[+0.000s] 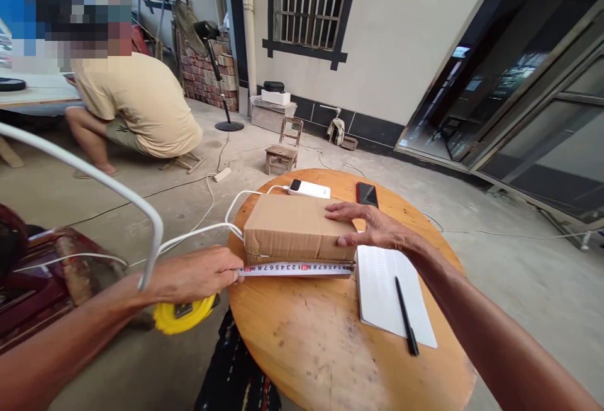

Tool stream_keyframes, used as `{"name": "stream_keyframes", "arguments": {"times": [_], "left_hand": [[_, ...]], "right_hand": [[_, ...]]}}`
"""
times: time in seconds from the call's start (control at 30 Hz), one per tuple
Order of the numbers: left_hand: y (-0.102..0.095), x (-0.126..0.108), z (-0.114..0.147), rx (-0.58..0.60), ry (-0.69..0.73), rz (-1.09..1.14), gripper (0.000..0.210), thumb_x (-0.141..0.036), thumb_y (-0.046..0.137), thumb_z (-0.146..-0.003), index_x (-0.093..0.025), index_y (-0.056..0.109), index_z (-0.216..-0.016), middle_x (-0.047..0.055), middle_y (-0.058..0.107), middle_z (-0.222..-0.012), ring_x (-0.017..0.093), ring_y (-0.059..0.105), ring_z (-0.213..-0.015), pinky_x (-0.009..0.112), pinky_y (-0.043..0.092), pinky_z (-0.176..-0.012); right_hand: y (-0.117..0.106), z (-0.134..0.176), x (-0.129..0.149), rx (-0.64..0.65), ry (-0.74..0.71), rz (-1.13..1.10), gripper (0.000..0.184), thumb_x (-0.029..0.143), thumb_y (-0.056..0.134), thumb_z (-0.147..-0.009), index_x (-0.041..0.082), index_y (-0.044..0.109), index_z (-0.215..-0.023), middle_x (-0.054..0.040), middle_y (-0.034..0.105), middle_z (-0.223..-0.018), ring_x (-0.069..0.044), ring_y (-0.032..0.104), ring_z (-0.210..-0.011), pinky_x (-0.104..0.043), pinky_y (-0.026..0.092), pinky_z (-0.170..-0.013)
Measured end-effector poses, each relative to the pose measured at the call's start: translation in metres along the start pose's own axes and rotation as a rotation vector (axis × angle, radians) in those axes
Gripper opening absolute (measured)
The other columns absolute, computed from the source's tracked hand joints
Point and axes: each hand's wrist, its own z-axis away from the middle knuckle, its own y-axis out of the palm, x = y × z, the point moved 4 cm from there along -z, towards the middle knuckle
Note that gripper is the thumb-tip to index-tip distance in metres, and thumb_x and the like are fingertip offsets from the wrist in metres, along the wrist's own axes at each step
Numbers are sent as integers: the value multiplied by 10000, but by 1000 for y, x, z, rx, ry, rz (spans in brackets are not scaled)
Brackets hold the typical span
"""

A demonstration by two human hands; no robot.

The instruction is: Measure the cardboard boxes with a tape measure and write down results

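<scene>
A brown cardboard box (287, 238) lies on the round wooden table (325, 335). Along its near lower edge runs the white blade of a tape measure (283, 269), with black and red numbers. My left hand (207, 272) pinches the blade at the box's left corner. Below that wrist hangs the yellow tape measure case (184, 315), partly behind the forearm. My right hand (370, 225) rests on the box's right end, thumb and fingers apart. Right of the box is a white paper pad (387, 291) with a black pen (406, 316) across it.
A white power bank (309, 189) with a cable and a dark phone (367, 194) lie at the table's far side. White tubing (117, 184) arches at left. A person (136, 102) sits on a low stool. Beyond are a small wooden chair (283, 150) and a fan (221, 84).
</scene>
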Motion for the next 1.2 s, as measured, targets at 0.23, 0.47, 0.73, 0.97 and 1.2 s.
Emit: {"name": "stream_keyframes", "arguments": {"times": [0.23, 0.47, 0.73, 0.97, 1.2], "left_hand": [[0, 1, 0, 47, -12, 58, 279, -263, 360, -866, -192, 543, -667, 4, 559, -676, 154, 499, -638, 237, 334, -583], [-7, 11, -11, 41, 33, 131, 230, -223, 424, -783, -204, 386, -557, -40, 396, -535, 117, 365, -499, 255, 249, -478], [-3, 13, -15, 16, 64, 197, 247, -220, 409, -776, -204, 388, -531, -39, 359, -520, 123, 310, -492, 265, 236, -483], [1, 14, 6, 62, 71, 225, 254, -217, 438, -802, -181, 676, -722, -32, 504, -559, 130, 421, -546, 233, 306, -549], [56, 10, 57, -58, -193, 918, 381, -461, 464, -849, -180, 719, -876, 48, 731, -874, 142, 582, -629, 223, 419, -580]], "right_hand": [[0, 0, -4, 17, 31, 26, 569, 516, 724, -717, 330, 611, -1243, -24, 448, -1450, -319, 387, -1334, -518, 317, -1099], [1, -1, -6, 32, 33, 43, 588, 535, 719, -711, 323, 610, -1249, -25, 456, -1445, -320, 366, -1348, -497, 297, -1116], [2, 0, -2, 1, 18, 26, 584, 543, 732, -686, 315, 637, -1215, -44, 484, -1422, -329, 384, -1338, -515, 323, -1096], [2, -4, -3, -6, 4, 31, 574, 536, 710, -719, 310, 619, -1239, -50, 486, -1422, -334, 375, -1343, -543, 288, -1107], [-9, -10, -2, -43, 14, -1, 477, 543, 569, -841, 310, 608, -1255, -41, 530, -1386, -345, 409, -1315, -557, 313, -1083]]}}
